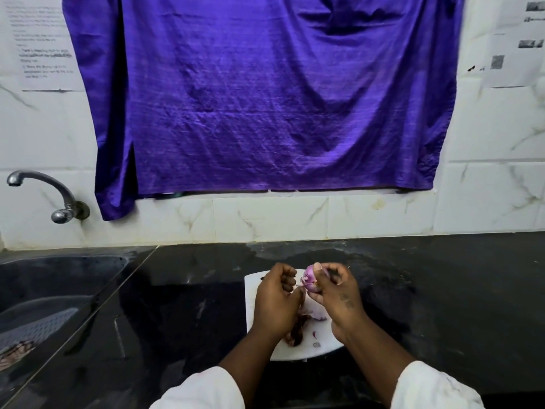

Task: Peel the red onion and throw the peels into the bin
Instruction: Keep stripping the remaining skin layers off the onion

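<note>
Nearby, peels (298,327) strewn on white board (257,280) (black counter (442,290) beneath); red onion (309,278) held in right hand (339,301) grip, peel strip (299,287) pinched by left hand (274,305).

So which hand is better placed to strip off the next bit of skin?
Left. The right hand grips the red onion above the cutting board, so it is occupied. The left hand sits beside the onion, curled fingers at its skin.

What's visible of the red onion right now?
The red onion is small, pale purple and glossy, mostly stripped of dark skin. The right hand holds it above the white cutting board, its fingers curled round it and hiding much of it. The left hand seems to pinch a strip of peel at its left side.
</note>
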`<state>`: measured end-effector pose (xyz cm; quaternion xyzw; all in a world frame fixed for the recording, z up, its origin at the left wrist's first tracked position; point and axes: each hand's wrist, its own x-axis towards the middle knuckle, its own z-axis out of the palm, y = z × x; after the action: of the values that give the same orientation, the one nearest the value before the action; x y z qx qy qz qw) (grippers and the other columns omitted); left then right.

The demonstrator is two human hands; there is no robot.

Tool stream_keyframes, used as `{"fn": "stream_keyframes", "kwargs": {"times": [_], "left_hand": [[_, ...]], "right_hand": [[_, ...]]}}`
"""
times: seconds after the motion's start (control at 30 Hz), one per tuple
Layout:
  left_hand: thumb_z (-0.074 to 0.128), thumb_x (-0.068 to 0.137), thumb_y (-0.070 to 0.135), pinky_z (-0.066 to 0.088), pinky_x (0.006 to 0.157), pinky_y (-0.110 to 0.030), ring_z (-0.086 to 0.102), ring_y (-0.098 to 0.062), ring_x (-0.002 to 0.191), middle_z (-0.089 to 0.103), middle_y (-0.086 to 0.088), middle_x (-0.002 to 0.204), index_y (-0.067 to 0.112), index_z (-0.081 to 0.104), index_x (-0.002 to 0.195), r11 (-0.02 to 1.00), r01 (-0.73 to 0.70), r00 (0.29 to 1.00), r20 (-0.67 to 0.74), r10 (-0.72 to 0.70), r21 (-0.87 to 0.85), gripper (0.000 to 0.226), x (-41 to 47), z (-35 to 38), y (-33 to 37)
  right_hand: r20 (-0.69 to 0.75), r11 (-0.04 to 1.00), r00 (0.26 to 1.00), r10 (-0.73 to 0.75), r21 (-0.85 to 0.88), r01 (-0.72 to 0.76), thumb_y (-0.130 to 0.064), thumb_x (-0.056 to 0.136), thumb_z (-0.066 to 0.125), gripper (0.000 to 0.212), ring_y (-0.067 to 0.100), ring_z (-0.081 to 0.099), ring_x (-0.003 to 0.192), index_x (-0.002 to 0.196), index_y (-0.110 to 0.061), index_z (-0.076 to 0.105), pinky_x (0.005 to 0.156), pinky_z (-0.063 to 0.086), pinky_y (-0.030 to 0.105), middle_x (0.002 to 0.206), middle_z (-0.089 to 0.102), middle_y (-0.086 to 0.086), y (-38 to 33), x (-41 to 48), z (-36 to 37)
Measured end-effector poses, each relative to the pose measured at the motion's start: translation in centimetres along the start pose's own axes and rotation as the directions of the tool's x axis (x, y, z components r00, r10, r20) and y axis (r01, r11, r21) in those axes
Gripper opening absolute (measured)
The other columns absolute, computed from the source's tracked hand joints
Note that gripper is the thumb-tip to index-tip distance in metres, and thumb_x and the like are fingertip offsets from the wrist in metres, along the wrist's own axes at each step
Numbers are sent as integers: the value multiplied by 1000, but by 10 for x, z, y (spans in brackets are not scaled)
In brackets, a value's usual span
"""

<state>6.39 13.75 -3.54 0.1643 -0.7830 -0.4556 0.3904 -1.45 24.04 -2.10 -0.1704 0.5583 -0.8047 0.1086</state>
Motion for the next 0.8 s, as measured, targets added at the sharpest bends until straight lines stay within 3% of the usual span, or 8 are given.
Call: {"fn": "stream_keyframes", "kwargs": {"times": [0.13,0.33,0.5,0.63,0.8], "left_hand": [[79,89,25,59,78,-26,70,-6,91,74,13,96,30,75,98,999,-29,999,30,30,-42,11,0,0,4],[84,84,16,59,69,-28,70,-12,83,74,6,83,25,72,80,996,33,997,-63,-38,-84,15,-4,7,2],[84,84,13,56,64,-21,70,-13,78,73,1,83,23,72,79,993,46,996,-66,-53,-110,16,-2,7,2],[82,85,8,52,62,-16,66,-7,69,72,-2,78,16,72,80,991,44,999,-21,-47,-129,14,-2,4,4],[77,89,9,55,67,-24,66,-11,74,70,-2,82,17,70,80,995,5,999,53,0,-98,14,-2,1,2]], "right_hand": [[12,999,999,31,11,-31,-14,96,70,12,27,75,89,105,-10,63,71,63,33,107,72,16,2,-4,-4],[19,997,998,65,29,-66,-15,95,72,18,33,75,98,108,-10,62,79,64,41,112,72,17,6,-7,-3],[37,998,998,47,33,-49,-13,95,71,17,30,75,97,108,-10,61,74,64,34,111,72,16,2,-10,-3],[46,999,998,39,33,-40,-13,94,71,17,30,75,97,108,-9,62,73,64,33,110,73,15,0,-12,-4],[31,999,999,17,44,-18,-11,94,72,16,30,76,96,107,-9,62,69,63,30,109,73,16,-1,-12,-4]]}}
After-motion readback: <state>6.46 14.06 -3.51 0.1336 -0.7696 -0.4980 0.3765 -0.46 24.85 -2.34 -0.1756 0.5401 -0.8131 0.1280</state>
